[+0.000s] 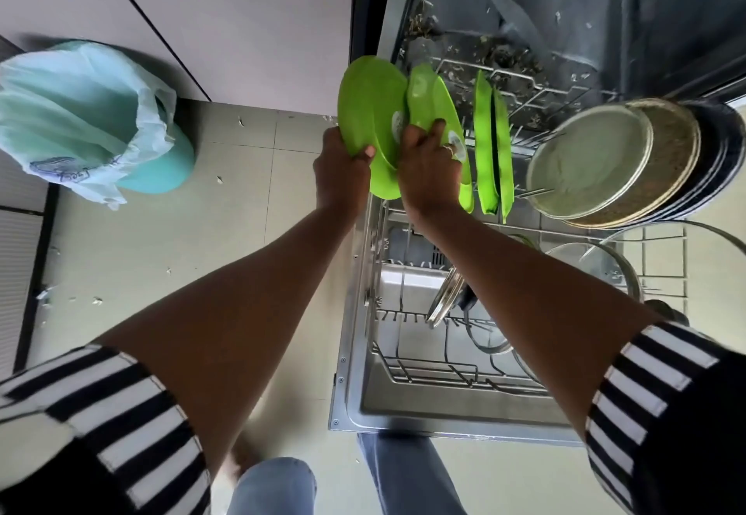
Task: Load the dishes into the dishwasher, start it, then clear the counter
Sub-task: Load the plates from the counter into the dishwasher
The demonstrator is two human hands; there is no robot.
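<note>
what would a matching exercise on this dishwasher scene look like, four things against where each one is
Things
1. left hand
2. right hand
3. teal bin
4. metal plates

Places
A. on the floor, left of the dishwasher
B. standing in the rack, right of the racked green plates
C. grips the leftmost green plate
D. grips the second green plate, nearer the rack

Pairs: 1-C, 2-D, 3-A, 4-B
</note>
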